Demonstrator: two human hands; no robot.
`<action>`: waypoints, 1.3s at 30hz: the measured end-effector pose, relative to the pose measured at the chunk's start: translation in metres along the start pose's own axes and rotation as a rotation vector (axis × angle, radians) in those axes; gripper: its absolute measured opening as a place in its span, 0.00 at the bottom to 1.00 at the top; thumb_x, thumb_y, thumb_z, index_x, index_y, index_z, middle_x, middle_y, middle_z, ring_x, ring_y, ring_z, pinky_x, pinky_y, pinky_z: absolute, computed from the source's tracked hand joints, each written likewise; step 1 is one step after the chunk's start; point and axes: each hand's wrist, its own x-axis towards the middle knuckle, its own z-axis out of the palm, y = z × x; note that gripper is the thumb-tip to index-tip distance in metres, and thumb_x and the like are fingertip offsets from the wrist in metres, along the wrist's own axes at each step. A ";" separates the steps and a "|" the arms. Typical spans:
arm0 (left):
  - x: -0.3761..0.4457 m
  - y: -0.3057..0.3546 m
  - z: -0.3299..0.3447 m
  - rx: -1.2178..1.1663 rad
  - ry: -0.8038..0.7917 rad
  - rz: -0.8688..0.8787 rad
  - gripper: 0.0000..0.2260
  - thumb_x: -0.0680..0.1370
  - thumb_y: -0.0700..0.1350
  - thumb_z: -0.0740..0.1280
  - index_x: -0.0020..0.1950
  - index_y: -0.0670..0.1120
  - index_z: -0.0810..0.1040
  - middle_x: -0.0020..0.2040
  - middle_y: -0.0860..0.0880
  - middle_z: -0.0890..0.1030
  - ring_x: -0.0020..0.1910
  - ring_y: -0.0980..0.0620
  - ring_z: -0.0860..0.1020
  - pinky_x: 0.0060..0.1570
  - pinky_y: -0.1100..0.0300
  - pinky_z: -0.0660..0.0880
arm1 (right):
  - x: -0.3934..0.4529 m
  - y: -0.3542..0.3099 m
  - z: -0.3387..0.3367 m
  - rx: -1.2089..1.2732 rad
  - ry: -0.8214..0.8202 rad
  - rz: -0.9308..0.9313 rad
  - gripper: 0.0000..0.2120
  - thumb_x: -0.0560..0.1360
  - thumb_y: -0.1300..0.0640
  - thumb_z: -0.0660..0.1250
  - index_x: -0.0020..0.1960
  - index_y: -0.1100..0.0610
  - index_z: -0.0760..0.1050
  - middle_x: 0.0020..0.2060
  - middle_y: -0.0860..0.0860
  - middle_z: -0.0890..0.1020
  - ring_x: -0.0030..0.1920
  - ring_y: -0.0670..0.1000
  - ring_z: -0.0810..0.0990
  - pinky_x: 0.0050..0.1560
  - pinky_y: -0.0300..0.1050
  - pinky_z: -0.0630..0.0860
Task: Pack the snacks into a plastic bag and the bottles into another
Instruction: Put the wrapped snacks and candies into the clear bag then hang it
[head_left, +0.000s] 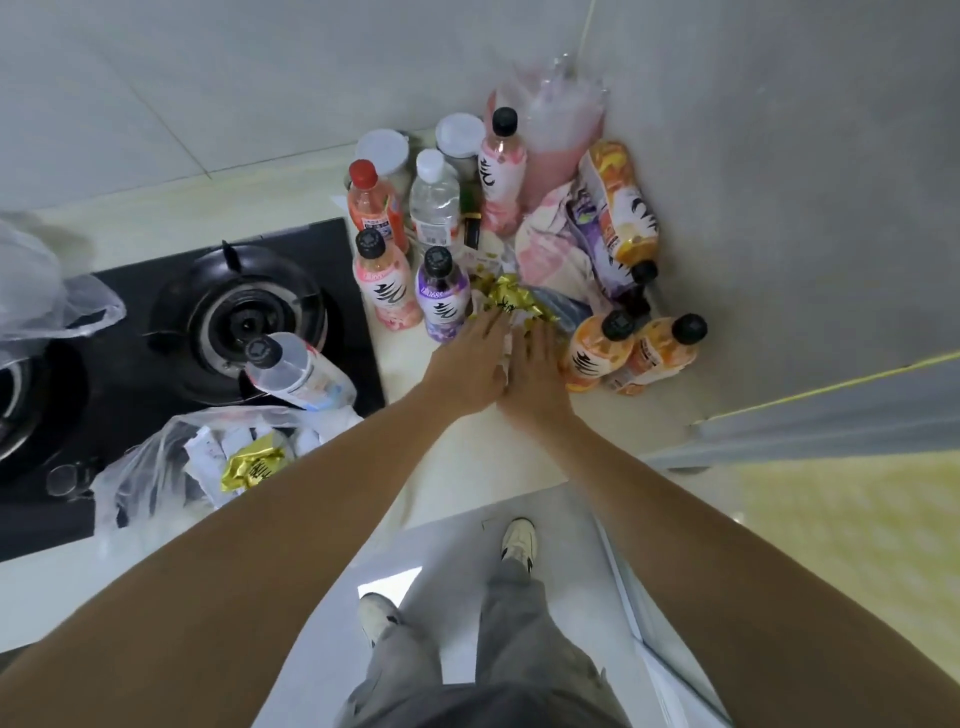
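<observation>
While both arms reach forward over the desk (457, 457), the left hand (467, 364) and right hand (535, 374) lie side by side, palms down, fingers straight and close together, over a heap of gold-wrapped snacks (511, 301). Whether either grip actually holds a wrapper cannot be told, since the palms cover what lies beneath them; the fingertips of both reach the gold foil.

Near the left forearm, a clear plastic bag (156, 467) sits partly on the stove (104, 415), open at the top, with a gold snack packet (254, 465) and white wrapped pieces inside. A clear bottle (296, 371) with a dark cap lies tilted at the bag's far edge, beside the burner (241, 317). A second plastic bag (47, 291), seemingly empty, is cut off at the left border.

Around the snacks stand upright bottles: a pink one (387, 288) and a purple one (441, 296) just left of the hands, two orange ones (597, 353) to the right, with a red-capped bottle (371, 202), a water bottle (434, 202) and a tall pink bottle (501, 166) behind. An orange bottle (618, 208) leans against the wall, cap down, over a crumpled pink and white wrapper (550, 244). Items in the far corner are blurred.
</observation>
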 end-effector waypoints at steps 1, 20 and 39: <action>0.007 0.000 0.001 0.010 -0.009 -0.021 0.32 0.77 0.42 0.66 0.80 0.42 0.60 0.80 0.43 0.60 0.78 0.42 0.61 0.73 0.45 0.68 | 0.001 0.001 0.001 -0.031 -0.024 -0.019 0.35 0.81 0.49 0.52 0.82 0.64 0.51 0.81 0.66 0.55 0.82 0.66 0.51 0.81 0.63 0.51; -0.067 -0.032 0.044 0.029 -0.032 -0.037 0.27 0.71 0.35 0.66 0.71 0.40 0.70 0.70 0.43 0.71 0.66 0.41 0.70 0.55 0.45 0.80 | -0.065 0.026 0.019 -0.127 0.064 -0.192 0.24 0.70 0.63 0.72 0.66 0.57 0.77 0.64 0.56 0.75 0.64 0.63 0.72 0.60 0.57 0.78; -0.099 -0.026 0.051 -0.029 0.073 -0.333 0.19 0.72 0.43 0.70 0.59 0.48 0.68 0.57 0.44 0.65 0.55 0.43 0.67 0.39 0.55 0.74 | -0.078 0.026 0.015 -0.035 0.042 -0.026 0.21 0.68 0.54 0.73 0.59 0.57 0.75 0.57 0.59 0.73 0.54 0.62 0.76 0.47 0.53 0.79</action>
